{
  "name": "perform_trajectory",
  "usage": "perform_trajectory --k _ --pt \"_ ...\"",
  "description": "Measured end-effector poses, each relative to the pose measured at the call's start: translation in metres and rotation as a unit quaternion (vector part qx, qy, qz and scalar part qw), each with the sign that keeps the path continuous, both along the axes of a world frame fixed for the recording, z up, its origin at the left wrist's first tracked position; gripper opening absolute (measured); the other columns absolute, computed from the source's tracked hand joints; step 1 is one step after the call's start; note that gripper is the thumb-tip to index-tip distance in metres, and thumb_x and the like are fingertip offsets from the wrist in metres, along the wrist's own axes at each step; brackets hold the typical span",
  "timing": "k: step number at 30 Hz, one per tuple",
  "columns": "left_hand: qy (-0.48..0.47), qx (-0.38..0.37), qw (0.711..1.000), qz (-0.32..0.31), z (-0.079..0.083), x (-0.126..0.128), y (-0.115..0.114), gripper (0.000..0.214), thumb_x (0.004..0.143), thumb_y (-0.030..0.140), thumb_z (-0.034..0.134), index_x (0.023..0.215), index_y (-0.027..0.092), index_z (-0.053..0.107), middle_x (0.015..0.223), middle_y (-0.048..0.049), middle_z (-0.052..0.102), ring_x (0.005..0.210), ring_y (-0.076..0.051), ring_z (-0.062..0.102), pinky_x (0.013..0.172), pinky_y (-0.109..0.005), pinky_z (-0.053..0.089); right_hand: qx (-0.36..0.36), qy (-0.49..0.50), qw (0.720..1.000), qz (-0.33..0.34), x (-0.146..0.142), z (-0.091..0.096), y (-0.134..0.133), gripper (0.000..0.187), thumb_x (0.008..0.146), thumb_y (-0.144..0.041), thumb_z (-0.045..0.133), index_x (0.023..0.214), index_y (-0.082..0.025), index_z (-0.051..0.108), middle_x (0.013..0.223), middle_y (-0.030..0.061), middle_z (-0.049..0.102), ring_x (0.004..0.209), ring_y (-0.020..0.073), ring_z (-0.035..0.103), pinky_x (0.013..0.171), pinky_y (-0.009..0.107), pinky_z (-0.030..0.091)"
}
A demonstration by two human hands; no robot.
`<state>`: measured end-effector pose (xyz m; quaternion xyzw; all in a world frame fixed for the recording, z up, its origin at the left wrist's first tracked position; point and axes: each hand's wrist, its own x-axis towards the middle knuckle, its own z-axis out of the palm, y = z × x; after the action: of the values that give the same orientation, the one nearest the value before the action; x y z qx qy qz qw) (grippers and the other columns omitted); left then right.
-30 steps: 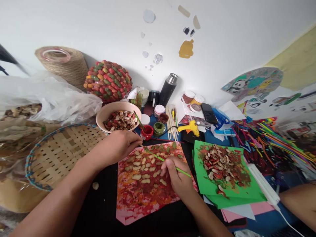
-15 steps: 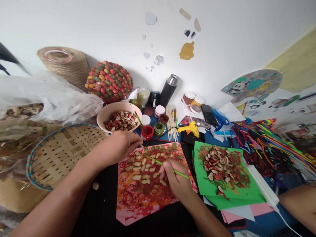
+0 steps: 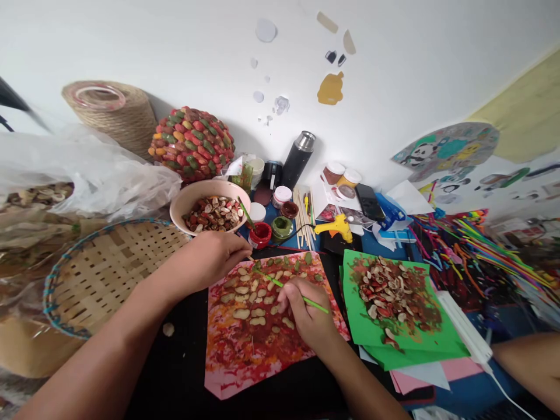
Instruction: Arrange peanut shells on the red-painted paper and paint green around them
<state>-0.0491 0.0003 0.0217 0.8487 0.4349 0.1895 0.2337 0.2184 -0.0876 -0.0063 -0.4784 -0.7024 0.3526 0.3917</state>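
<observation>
My right hand [image 3: 308, 309] is closed round a slim green paintbrush [image 3: 315, 304]. Its tip reaches the upper part of a paint-smeared pink sheet [image 3: 245, 373], among peanut shell halves [image 3: 258, 312] lying there. Some shells near the top edge are green, the others plain tan. My left hand [image 3: 221, 256] hovers at the sheet's upper left corner with fingers pinched. A small pale tip shows at its fingertips, too little to name. Just beyond stand open jars of red paint [image 3: 261, 234], green paint [image 3: 282, 228] and brown paint [image 3: 289, 210]. Another green brush [image 3: 245, 211] leans in the red jar.
Behind my left hand are a bowl [image 3: 177, 213] of shells and a woven bamboo tray [image 3: 109, 274]. A yellow glue gun [image 3: 336, 228], wooden sticks [image 3: 301, 219] and a black flask [image 3: 298, 157] stand farther back. Shells lie on green paper [image 3: 365, 335]; another person's arm [image 3: 529, 367] shows at right.
The brush in my right hand has shifted slightly left and up across the sheet. My left hand keeps nearly the same place; the whole view has drifted a little.
</observation>
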Motion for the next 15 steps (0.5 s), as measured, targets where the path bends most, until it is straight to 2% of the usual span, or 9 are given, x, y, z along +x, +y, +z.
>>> perform_trajectory --k 4,10,15 --pt "-0.002 -0.004 1.000 -0.001 0.0016 0.0000 0.0002 0.038 0.107 0.040 0.051 0.105 0.023 0.085 0.107 -0.0059 0.087 0.089 -0.022 0.080 0.081 -0.029 0.057 -0.009 -0.002 1.000 -0.002 0.0035 -0.0021 -0.0003 0.054 0.119 -0.049 0.046 0.079 -0.023 0.070 0.065 0.0006 0.069 0.059 0.0163 0.066 0.063 0.028 0.050" --pt "0.005 0.002 1.000 -0.007 -0.0019 0.0004 0.0021 0.036 0.107 0.037 0.052 0.101 0.023 0.085 0.103 -0.0059 0.087 0.088 -0.022 0.080 0.078 -0.029 0.056 0.001 0.008 0.999 -0.041 0.0097 0.0010 0.0001 0.053 0.118 -0.049 0.047 0.078 -0.023 0.071 0.064 0.0013 0.071 0.059 0.0176 0.067 0.065 0.030 0.052" --pt "-0.020 0.015 1.000 0.006 0.0023 -0.0001 0.0002 0.036 0.108 0.040 0.052 0.102 0.023 0.084 0.101 -0.0049 0.087 0.086 -0.022 0.081 0.077 -0.029 0.056 -0.006 0.013 0.999 -0.034 0.0093 -0.0008 -0.0008 0.054 0.118 -0.052 0.047 0.079 -0.023 0.071 0.064 0.0006 0.070 0.057 0.0169 0.068 0.063 0.029 0.052"
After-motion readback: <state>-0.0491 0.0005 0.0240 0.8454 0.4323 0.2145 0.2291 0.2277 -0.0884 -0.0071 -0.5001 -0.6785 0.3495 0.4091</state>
